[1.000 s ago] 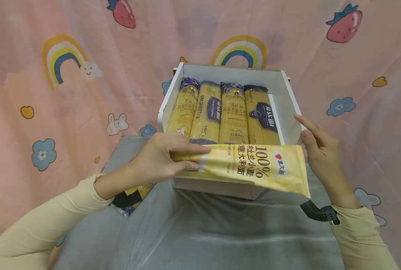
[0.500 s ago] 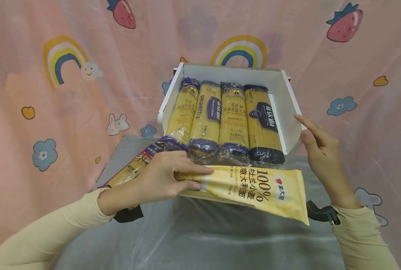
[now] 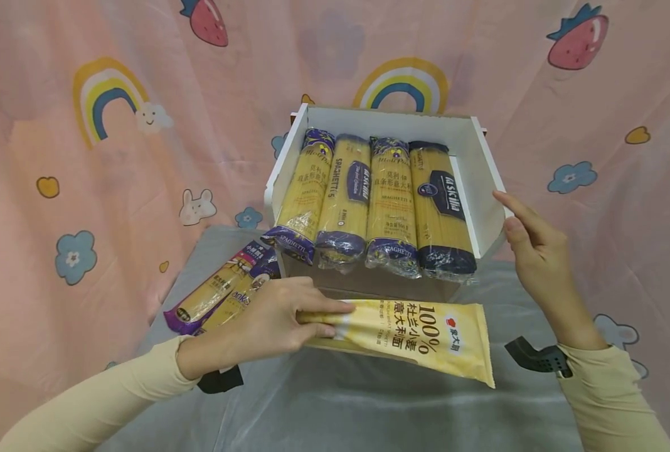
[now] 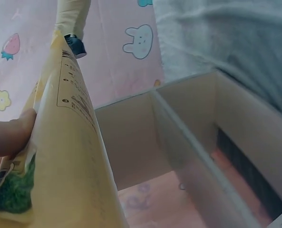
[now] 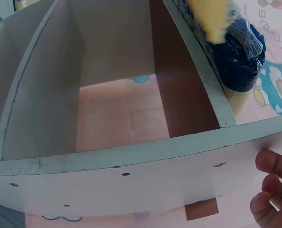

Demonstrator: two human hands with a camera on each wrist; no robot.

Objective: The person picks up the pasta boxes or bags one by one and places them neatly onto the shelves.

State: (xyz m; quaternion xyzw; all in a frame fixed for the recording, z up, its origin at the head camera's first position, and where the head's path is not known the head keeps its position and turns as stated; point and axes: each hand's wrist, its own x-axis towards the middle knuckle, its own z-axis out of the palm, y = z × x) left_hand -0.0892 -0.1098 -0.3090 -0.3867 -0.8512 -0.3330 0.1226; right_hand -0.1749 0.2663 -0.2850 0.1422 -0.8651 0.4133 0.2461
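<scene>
My left hand (image 3: 273, 314) grips a yellow spaghetti packet (image 3: 425, 336) by its left end, thumb below and fingers above. The packet lies sideways in the air in front of a white rack (image 3: 484, 182), its printed face towards me. In the left wrist view, the packet (image 4: 79, 156) hangs beside the rack's open compartments. My right hand (image 3: 546, 270) is at the rack's right side panel, its index finger stretched along the edge. In the right wrist view, its fingertips (image 5: 268, 161) are by the panel's outer face; firm contact is hard to tell.
Several clear-wrapped spaghetti packets (image 3: 391, 194) lie side by side on the rack's top level. Below, a divider (image 4: 198, 156) splits the lower part into compartments. Purple-ended spaghetti packets (image 3: 216, 289) lie on the grey cloth (image 3: 369, 414) at left. A pink printed curtain (image 3: 244, 75) hangs behind.
My left hand has lowered the yellow packet from the rack's top level and drawn it nearer, uncovering the front ends of the packets there. My right hand stays at the side panel.
</scene>
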